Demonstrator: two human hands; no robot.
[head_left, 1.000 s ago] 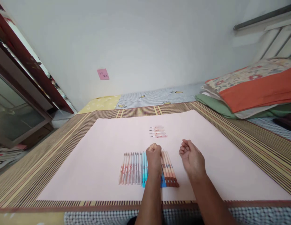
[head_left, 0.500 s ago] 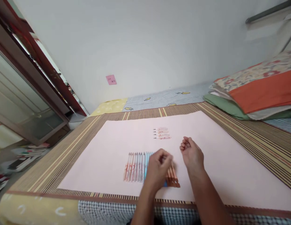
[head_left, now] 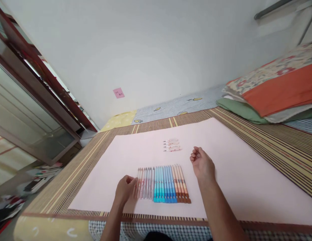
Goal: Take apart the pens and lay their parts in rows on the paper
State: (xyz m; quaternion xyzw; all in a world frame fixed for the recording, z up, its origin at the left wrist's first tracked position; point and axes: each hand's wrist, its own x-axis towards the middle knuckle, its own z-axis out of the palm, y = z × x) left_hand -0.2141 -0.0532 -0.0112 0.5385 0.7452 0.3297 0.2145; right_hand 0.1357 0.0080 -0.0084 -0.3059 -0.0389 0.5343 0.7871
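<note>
My left hand (head_left: pixel 125 189) is at the left end of a row of pens, its thumb and fingers closed together at the outermost clear pen (head_left: pixel 136 192) with a reddish pattern. The row continues rightward with more clear patterned pens (head_left: pixel 147 184), then light blue pens (head_left: pixel 159 184), darker blue pens (head_left: pixel 170 184) and peach-and-brown pens (head_left: pixel 181 184). Several thin pen refills (head_left: pixel 172 145) with dark tips lie stacked sideways behind the row. My right hand (head_left: pixel 202 164) hovers to the right of the pens and refills, palm inward, fingers curled, with nothing visible in it.
A pale pink sheet (head_left: pixel 100 177) lies under everything, on a striped mat (head_left: pixel 87 160). Folded bedding (head_left: pixel 276 90) is piled at the back right. A pink note (head_left: pixel 118 93) is stuck to the white wall (head_left: pixel 158 50). A glass-panelled door (head_left: pixel 32 110) stands at the left.
My left hand has moved left from over the blue and brown pens to the row's left end, uncovering those pens. My right hand stays almost in place. The view has tilted slightly.
</note>
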